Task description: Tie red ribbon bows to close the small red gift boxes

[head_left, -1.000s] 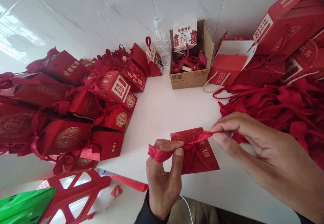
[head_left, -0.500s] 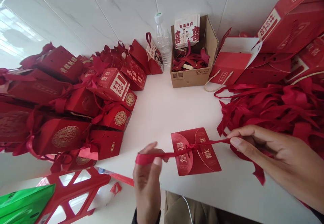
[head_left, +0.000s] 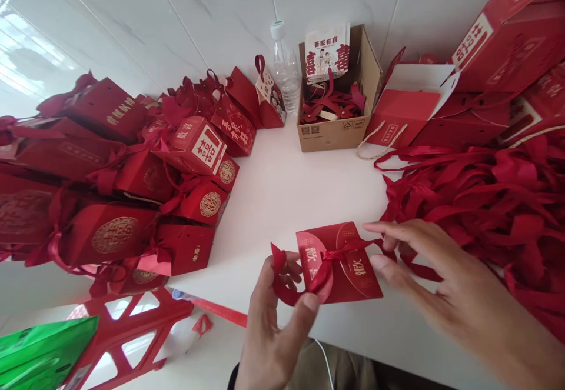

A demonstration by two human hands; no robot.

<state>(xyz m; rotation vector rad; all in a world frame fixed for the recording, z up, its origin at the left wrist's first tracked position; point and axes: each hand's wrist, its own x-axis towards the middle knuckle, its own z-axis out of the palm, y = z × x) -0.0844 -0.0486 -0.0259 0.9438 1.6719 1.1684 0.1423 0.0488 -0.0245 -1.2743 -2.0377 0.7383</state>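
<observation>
A flat-looking red gift box (head_left: 348, 281) with gold lettering lies on the white table, a red ribbon (head_left: 335, 255) crossed in a knot over its top. At the box's left edge, my left hand (head_left: 280, 313) has its fingers curled around one tail of that ribbon, which bends in a loop near the thumb. My right hand (head_left: 432, 272) is on the other side, thumb and forefinger apart. The other ribbon tail runs between these fingers, apparently loose, and its end is partly hidden behind the hand.
Several finished-looking red boxes with bows (head_left: 119, 231) are stacked at the left. A cardboard box (head_left: 333, 137) and a plastic bottle (head_left: 286, 78) stand by the wall. Loose red ribbons (head_left: 477, 196) heap up at the right, before more red boxes (head_left: 503, 60). A red stool (head_left: 132, 325) is below left.
The ribbon tails were pulled taut to both sides; now they are slack. My left hand has moved right, to the box, bending its tail, and my right hand's fingers have spread and shifted left.
</observation>
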